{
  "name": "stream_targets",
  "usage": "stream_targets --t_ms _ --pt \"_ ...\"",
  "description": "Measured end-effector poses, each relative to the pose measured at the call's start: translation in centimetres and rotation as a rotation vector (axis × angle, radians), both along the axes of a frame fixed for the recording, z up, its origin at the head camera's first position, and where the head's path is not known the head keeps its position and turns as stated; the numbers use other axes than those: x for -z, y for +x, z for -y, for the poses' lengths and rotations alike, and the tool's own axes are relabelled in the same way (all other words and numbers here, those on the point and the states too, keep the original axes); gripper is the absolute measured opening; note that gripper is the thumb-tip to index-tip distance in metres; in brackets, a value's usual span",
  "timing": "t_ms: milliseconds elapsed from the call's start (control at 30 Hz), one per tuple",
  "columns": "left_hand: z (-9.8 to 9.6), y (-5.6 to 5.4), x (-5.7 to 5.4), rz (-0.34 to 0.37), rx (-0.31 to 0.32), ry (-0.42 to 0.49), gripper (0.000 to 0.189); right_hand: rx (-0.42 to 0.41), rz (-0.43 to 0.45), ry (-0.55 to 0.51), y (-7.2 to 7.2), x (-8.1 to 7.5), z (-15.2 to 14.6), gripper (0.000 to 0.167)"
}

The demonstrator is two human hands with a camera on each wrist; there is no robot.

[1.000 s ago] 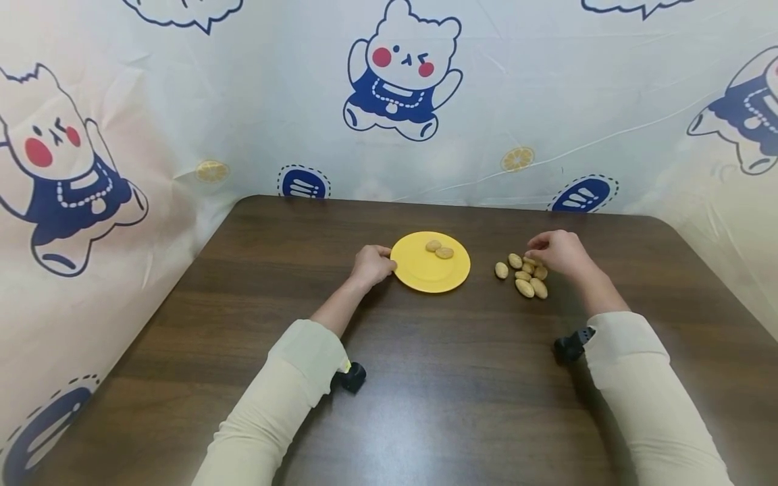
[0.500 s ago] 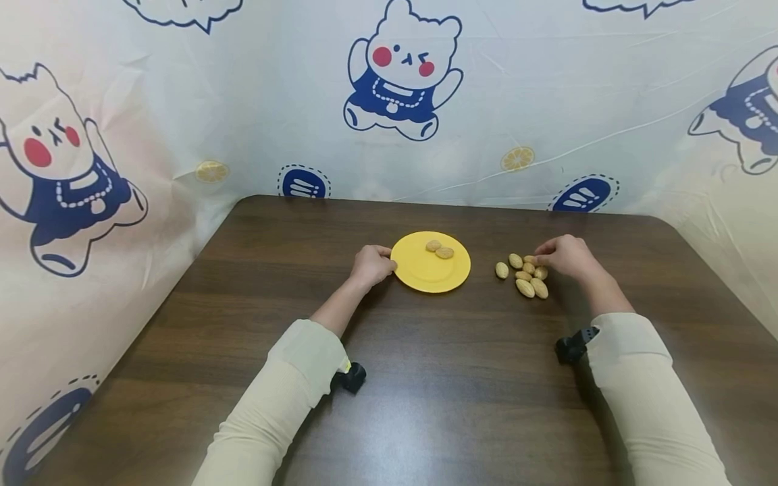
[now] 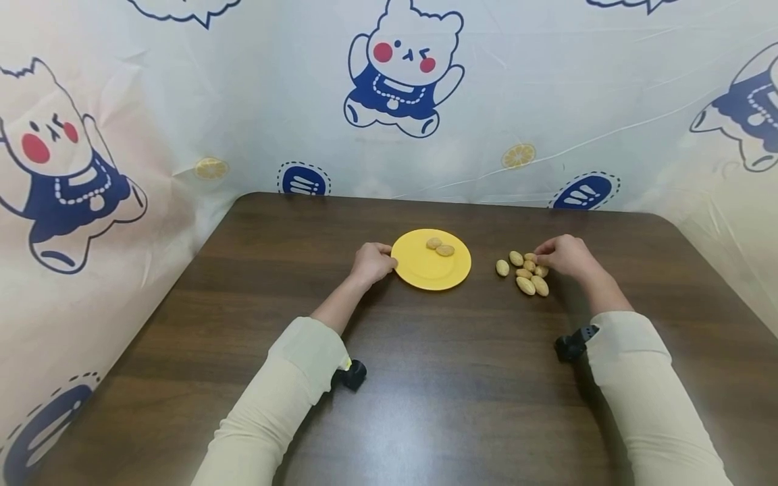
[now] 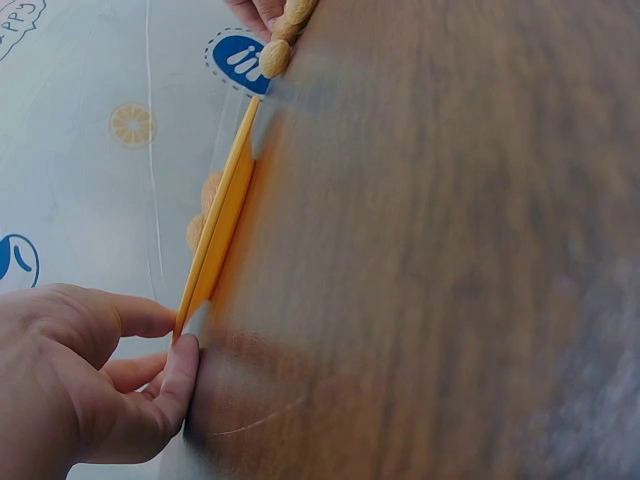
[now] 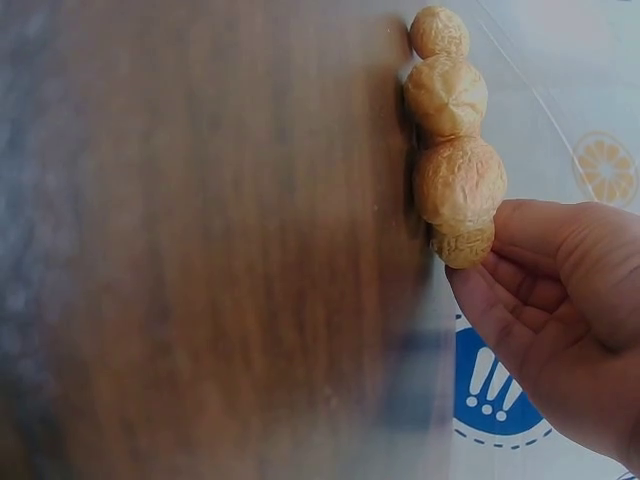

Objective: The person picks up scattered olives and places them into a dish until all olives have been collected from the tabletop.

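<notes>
My left hand (image 3: 372,263) pinches the left rim of a yellow plate (image 3: 425,273) between thumb and fingers. In the left wrist view the plate (image 4: 225,230) appears edge-on, close to the tabletop. Two tan wrinkled nuts (image 3: 446,250) lie on it, toward the back. Right of the plate is a loose pile of similar nuts (image 3: 525,286). My right hand (image 3: 565,255) is at the back right of this pile, and its thumb and fingertips pinch a nut (image 5: 465,244) at the end of the row seen by the right wrist camera. The fingers partly cover that nut.
All of it rests on a dark brown wooden table (image 3: 389,378). Behind the table's far edge hangs a pale cloth (image 3: 267,88) printed with cartoon bears. A small black camera (image 3: 574,344) sits at the right wrist, another camera (image 3: 352,375) at the left.
My right hand has shifted slightly right, from over the back of the pile to its right edge. My left hand and the plate stay put. The head view has tilted slightly downward.
</notes>
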State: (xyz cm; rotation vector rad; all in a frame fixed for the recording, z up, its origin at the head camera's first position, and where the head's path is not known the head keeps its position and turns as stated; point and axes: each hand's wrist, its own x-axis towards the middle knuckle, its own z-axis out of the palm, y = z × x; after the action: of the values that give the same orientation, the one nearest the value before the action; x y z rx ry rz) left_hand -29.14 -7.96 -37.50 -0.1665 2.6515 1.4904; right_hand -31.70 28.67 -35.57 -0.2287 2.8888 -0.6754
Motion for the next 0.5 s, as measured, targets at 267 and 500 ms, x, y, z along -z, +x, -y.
stream_targets --t_ms 267,500 --pt "-0.07 0.04 -0.15 -0.001 0.003 0.006 0.036 0.012 0.019 -0.021 -0.05 0.05 -0.15 0.029" --pt "-0.11 0.08 -0.12 0.001 0.001 0.005 0.037 0.01 0.016 -0.026 -0.02 0.04 -0.16 0.028"
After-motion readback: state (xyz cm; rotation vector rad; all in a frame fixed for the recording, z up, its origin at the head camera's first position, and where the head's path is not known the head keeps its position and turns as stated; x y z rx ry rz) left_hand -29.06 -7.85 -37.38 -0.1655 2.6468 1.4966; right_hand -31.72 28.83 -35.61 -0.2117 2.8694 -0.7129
